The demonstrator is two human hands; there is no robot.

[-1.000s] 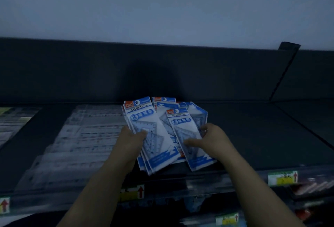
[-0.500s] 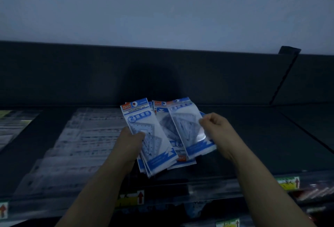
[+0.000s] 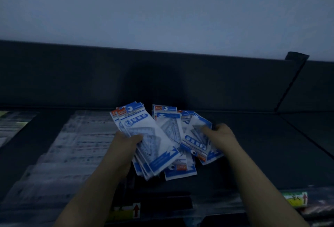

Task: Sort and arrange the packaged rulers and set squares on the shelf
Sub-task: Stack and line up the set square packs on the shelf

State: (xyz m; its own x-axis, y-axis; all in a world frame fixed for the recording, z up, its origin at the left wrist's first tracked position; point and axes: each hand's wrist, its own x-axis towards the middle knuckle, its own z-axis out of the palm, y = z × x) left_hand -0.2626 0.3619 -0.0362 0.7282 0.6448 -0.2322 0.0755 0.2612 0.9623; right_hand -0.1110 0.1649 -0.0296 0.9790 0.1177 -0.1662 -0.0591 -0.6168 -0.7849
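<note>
A stack of set-square packs [image 3: 153,141] is gripped by the left hand [image 3: 124,143], thumb on top, over the dark shelf [image 3: 253,154]. The single pack [image 3: 197,140] pinched by the right hand [image 3: 220,136], raised header-away half a second ago, is now turned end for end and lowered onto the right side of the loose pile [image 3: 180,168].

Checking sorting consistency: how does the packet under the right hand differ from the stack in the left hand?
The left-hand stack is several packets, gripped by the left hand; the right-hand packet is one packet, pinched by the right hand. The stack's orange header points away from the camera, the packet's points toward it. Both are the same blue-and-white set-square packaging.
</note>
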